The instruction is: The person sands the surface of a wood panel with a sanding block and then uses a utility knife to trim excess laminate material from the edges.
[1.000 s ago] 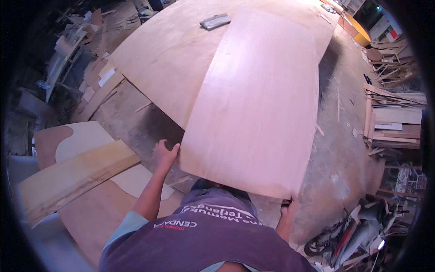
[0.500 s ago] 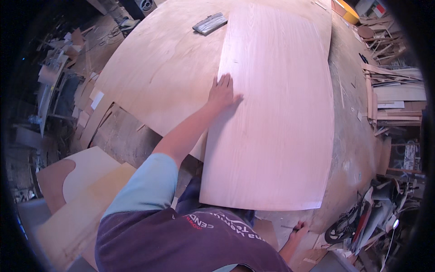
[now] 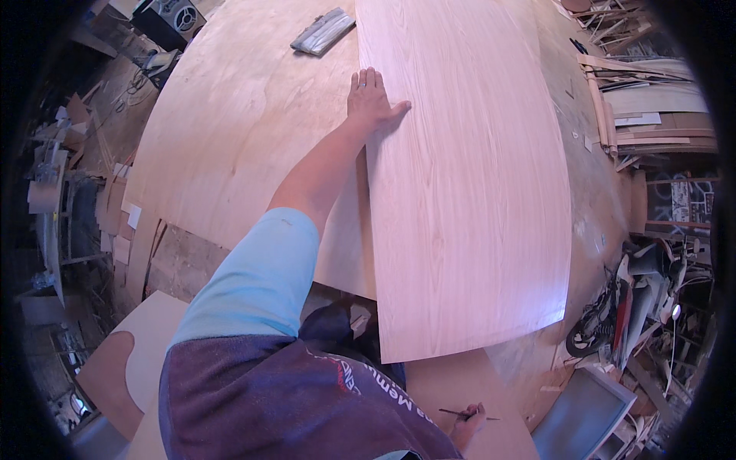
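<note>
A long pale wood-grain panel (image 3: 468, 199) lies over a larger plywood sheet (image 3: 253, 123). Across the panel's left edge rests my left hand (image 3: 370, 101), palm down, its fingers extended forward and the thumb spread to the right on the panel. It holds nothing. Low in the picture, beyond the panel's near end, my right hand (image 3: 468, 425) is closed round a thin dark pencil (image 3: 451, 412), which sticks out on both sides of the fingers. A flat greyish bundle (image 3: 324, 32) sits on the plywood, close to the panel's left edge and ahead of my left hand.
Offcut boards (image 3: 157, 337) lean at the lower left. Stacked timber strips (image 3: 659, 138) stand at the right, above a heap of scrap with a wheel (image 3: 589, 333). A grey flat-topped box (image 3: 586, 410) stands near my right side. A speaker (image 3: 172, 19) is at the far left.
The view has shifted, and my left hand sits farther forward along the panel's edge. My right hand has come closer to my body, still with the pencil.
</note>
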Motion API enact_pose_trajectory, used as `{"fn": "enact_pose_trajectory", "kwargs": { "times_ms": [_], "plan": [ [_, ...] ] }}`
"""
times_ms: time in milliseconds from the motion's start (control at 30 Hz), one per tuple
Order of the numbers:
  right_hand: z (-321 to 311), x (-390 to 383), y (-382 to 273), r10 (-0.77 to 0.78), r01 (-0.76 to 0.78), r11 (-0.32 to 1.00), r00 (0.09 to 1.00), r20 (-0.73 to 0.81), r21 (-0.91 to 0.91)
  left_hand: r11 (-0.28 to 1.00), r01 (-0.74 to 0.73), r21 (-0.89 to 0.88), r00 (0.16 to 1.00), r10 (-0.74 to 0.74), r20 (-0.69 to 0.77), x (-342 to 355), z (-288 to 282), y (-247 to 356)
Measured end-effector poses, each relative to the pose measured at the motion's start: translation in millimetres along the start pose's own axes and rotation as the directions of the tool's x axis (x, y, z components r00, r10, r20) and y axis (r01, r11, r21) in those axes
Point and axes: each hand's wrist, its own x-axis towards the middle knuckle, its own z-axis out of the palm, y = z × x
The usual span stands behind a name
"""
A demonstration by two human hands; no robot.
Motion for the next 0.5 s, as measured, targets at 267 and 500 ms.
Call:
{"fn": "enact_pose_trajectory", "kwargs": {
  "times_ms": [267,500],
  "plan": [
    [44.5,-3.4,-0.8,-0.033,0.029,0.999,0.994,0.108,0.043,0.997,0.003,0.080,1.000,-0.005,0.029,-25.9,-14.6,0.5],
    [88.6,44.5,-16.2,0.017,-0.009,1.000,0.930,0.368,-0.024,0.998,-0.065,-0.009,0.994,0.066,0.088,-86.0,-31.2,6.0]
  ]
}}
